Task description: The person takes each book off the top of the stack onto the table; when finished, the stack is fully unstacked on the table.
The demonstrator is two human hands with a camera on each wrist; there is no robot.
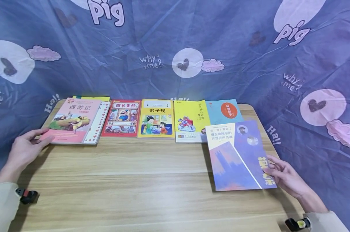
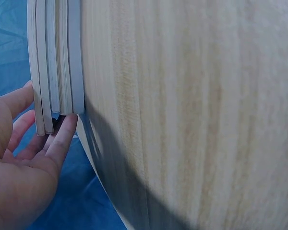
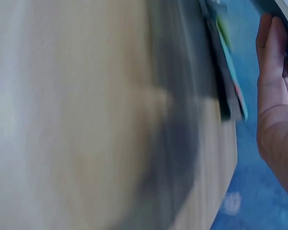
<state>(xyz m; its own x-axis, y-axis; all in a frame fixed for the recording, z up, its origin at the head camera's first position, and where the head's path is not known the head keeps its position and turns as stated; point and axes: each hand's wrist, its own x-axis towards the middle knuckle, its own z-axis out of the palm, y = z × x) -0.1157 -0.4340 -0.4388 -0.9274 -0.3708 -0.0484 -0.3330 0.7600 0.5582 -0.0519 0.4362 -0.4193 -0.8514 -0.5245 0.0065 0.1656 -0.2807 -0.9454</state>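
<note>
My left hand grips the lower left corner of a pink book, thumb on its cover. The book tops a stack; in the left wrist view the fingers reach along the ends of several stacked books, the upper ones jutting toward the hand. At the right, my right hand holds a purple book by its right edge, with the thumb on the cover. The purple book hangs over the table, overlapping a yellow book and a light blue book. In the right wrist view only its edge shows.
Between the stack and the yellow book lie a red book and a yellow-and-white book, in a row along the back of the wooden table. A blue patterned cloth hangs behind and beside the table.
</note>
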